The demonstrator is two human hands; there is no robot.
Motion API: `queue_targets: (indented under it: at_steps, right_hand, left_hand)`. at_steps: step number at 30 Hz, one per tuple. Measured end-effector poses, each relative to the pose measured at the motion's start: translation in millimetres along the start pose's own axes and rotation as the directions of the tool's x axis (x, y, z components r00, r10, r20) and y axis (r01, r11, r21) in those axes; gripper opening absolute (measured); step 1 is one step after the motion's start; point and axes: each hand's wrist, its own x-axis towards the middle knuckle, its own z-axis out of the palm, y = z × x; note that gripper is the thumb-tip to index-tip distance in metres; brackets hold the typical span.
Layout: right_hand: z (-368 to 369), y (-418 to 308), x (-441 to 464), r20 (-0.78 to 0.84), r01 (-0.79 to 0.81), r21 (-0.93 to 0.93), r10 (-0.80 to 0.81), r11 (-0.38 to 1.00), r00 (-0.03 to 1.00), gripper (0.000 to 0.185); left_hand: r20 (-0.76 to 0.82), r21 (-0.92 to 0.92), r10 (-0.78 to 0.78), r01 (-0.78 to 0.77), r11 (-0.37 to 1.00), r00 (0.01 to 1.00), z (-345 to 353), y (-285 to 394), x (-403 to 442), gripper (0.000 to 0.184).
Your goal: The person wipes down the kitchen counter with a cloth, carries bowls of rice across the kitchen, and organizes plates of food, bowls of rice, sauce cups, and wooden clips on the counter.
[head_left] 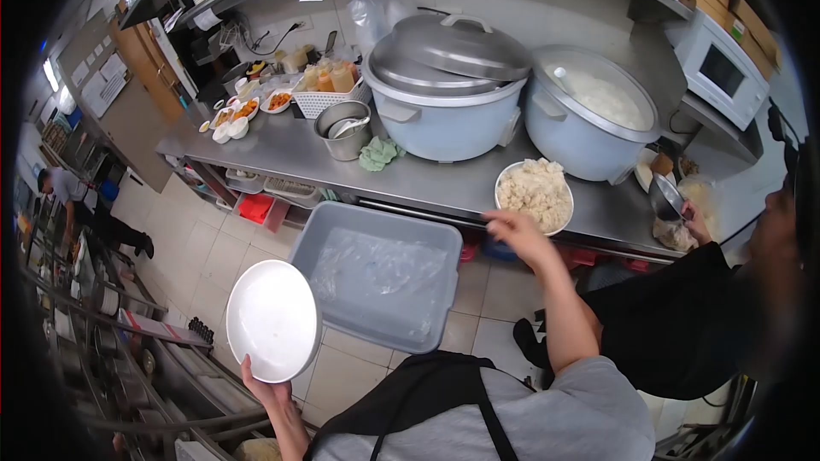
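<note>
White bowl (272,320) first: it's just left of the grey tub (371,331), overlapping the tub's near-left corner from this angle, tipped so its bare inside faces the camera. The left hand (269,393) has it by the near edge, clamped between thumb and fingers. With a one-handed edge hold like that, I'd keep the thumb firm and the fingers spread well under the base, since a wide bowl can easily twist out of a narrow pinch. I'd also keep it clear of the tub's rim so it doesn't get knocked.

The right hand (523,237) is off to the tub's right, fingers loosely extended and not closed round anything I can see. It's right by the near rim of the bowl of rice (571,205), which sits on the steel counter (427,188) beyond the tub, to the right. Can't tell if the fingers are touching. That bowl's heaped and near the counter's edge, so go gently around the rim; a careless nudge could spill some.

Clear plastic film (342,269) lies crumpled inside the tub. Right of the tub, a co-worker's hand (696,224) holds a metal pan (666,196), so keep that elbow tucked in.
</note>
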Motion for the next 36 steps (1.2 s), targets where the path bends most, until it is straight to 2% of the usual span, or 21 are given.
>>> queue_targets:
  at_steps: [1,3,6,8,11,13,14,15,16,17,19,21,22,23,25,28,30,31,33,35,36]
  right_hand:
    - [14,-22,-5,0.117,0.084,-0.248,-0.057,0.965,0.992,0.030]
    - [64,21,22,0.369,0.216,-0.205,-0.129,0.955,0.920,0.031]
    - [143,43,28,0.491,0.366,-0.175,-0.241,0.914,0.837,0.032]
    - [180,21,25,0.531,0.470,-0.201,-0.307,0.860,0.789,0.032]
    - [231,-12,21,0.676,0.389,-0.049,-0.256,0.920,0.691,0.034]
    - [276,-27,17,0.736,0.341,0.047,-0.263,0.939,0.624,0.038]
    - [306,-30,17,0.788,0.344,0.078,-0.269,0.936,0.554,0.038]
    - [335,-32,16,0.808,0.048,0.229,-0.217,0.972,0.548,0.045]
    - [366,-35,16,0.838,-0.261,0.321,-0.145,0.910,0.525,0.052]
    - [389,-50,16,0.874,-0.268,0.301,-0.153,0.915,0.461,0.052]
    - [422,-97,23,0.911,-0.568,0.325,-0.089,0.756,0.402,0.063]
    - [474,-96,30,0.900,-0.654,0.381,-0.099,0.654,0.425,0.067]
    - [487,-124,30,0.880,-0.688,0.418,-0.076,0.594,0.469,0.067]
    - [508,-133,32,0.891,-0.697,0.396,-0.066,0.598,0.450,0.067]
    - [549,-148,40,0.834,-0.666,0.488,-0.076,0.564,0.547,0.067]
    - [593,-160,55,0.788,-0.672,0.543,-0.028,0.505,0.615,0.061]
    - [615,-163,75,0.722,-0.651,0.619,0.008,0.439,0.692,0.056]
    - [624,-159,90,0.694,-0.627,0.635,0.023,0.452,0.719,0.056]
    - [629,-162,117,0.646,-0.594,0.652,0.065,0.471,0.760,0.058]
    - [633,-153,150,0.552,-0.529,0.685,0.116,0.500,0.826,0.057]
    - [633,-150,167,0.512,-0.500,0.699,0.130,0.511,0.849,0.058]
  left_hand:
    - [-0.015,-0.007,-0.006,0.006,1.000,1.000,0,1,-4,0.051]
    - [-0.038,0.000,0.006,-0.006,1.000,0.999,-2,0,-5,0.052]
    - [-0.086,0.024,0.054,-0.052,0.998,0.995,-19,7,-7,0.053]
    - [-0.104,0.064,0.071,-0.064,0.996,0.992,-31,18,-5,0.053]
    - [-0.153,0.093,0.091,-0.078,0.993,0.984,-32,29,6,0.052]
    - [-0.242,0.099,0.114,-0.092,0.991,0.964,-34,43,17,0.051]
    - [-0.323,0.101,0.113,-0.084,0.991,0.940,-42,50,27,0.050]
    - [-0.355,0.144,0.131,-0.084,0.986,0.926,-63,61,41,0.049]
    - [-0.353,0.130,0.113,-0.071,0.989,0.929,-73,73,54,0.049]
    - [-0.338,0.112,0.090,-0.055,0.992,0.937,-82,81,67,0.049]
    - [-0.230,0.080,0.071,-0.054,0.995,0.971,-105,102,95,0.050]
    - [-0.228,0.081,0.049,-0.031,0.996,0.972,-121,127,119,0.050]
    - [-0.189,0.120,0.042,-0.019,0.993,0.981,-126,142,129,0.050]
    - [-0.164,0.121,0.005,0.015,0.993,0.986,-136,155,140,0.049]
    - [-0.091,0.137,-0.028,0.040,0.990,0.995,-152,181,163,0.049]
    - [-0.097,0.168,-0.074,0.090,0.982,0.993,-166,207,204,0.052]
    - [-0.011,0.124,-0.146,0.146,0.981,0.989,-180,212,241,0.061]
    - [0.033,0.218,-0.195,0.183,0.959,0.980,-191,211,262,0.069]
    - [0.122,0.245,-0.356,0.319,0.915,0.926,-213,222,307,0.072]
    - [-0.143,0.471,-0.266,0.302,0.829,0.953,-221,243,348,0.054]
    - [-0.130,0.481,-0.248,0.280,0.831,0.960,-235,256,372,0.054]
